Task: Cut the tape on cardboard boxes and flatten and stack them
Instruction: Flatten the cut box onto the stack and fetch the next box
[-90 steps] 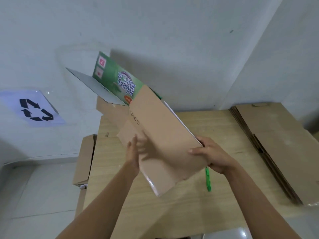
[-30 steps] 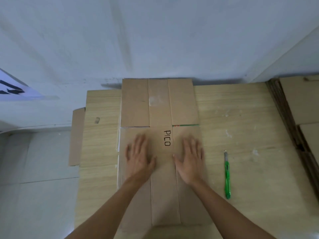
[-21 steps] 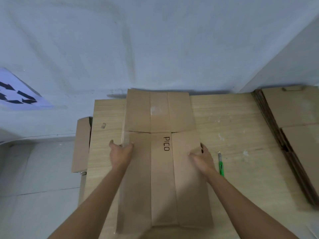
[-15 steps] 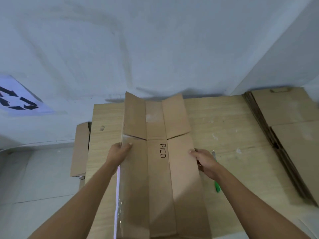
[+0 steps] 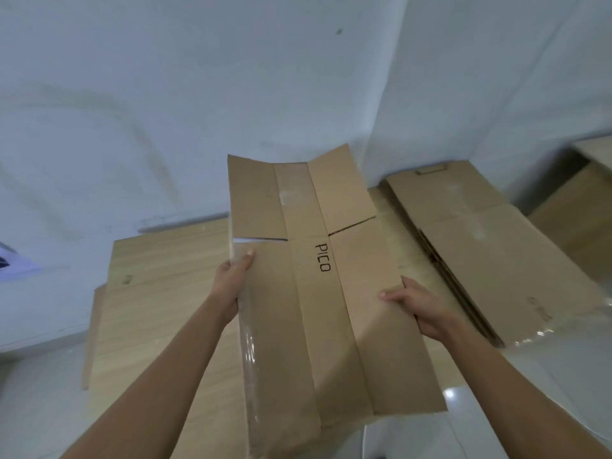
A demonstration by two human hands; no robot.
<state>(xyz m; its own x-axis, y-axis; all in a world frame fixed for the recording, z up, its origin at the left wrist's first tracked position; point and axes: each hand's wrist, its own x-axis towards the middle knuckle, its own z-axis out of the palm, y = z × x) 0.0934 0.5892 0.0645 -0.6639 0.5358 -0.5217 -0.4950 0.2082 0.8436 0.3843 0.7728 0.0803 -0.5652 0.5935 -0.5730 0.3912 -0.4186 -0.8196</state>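
A flattened brown cardboard box [image 5: 318,309] marked "PICO" is lifted off the wooden table [image 5: 159,293], its far flaps raised. My left hand [image 5: 231,279] grips its left edge, thumb on top. At the right edge, my right hand [image 5: 417,306] holds it with the thumb on the top face. Clear tape runs along the box's left side. The green cutter is hidden from view.
A stack of flattened boxes [image 5: 490,256] lies on the right, against the wall corner. A cardboard piece [image 5: 92,332] leans beside the table's left side. White walls stand close behind; tiled floor lies on the left.
The flat box, pressed on the table a second ago, is gripped at both side edges and lifted, and it has moved rightward toward the stack. The view has turned right.
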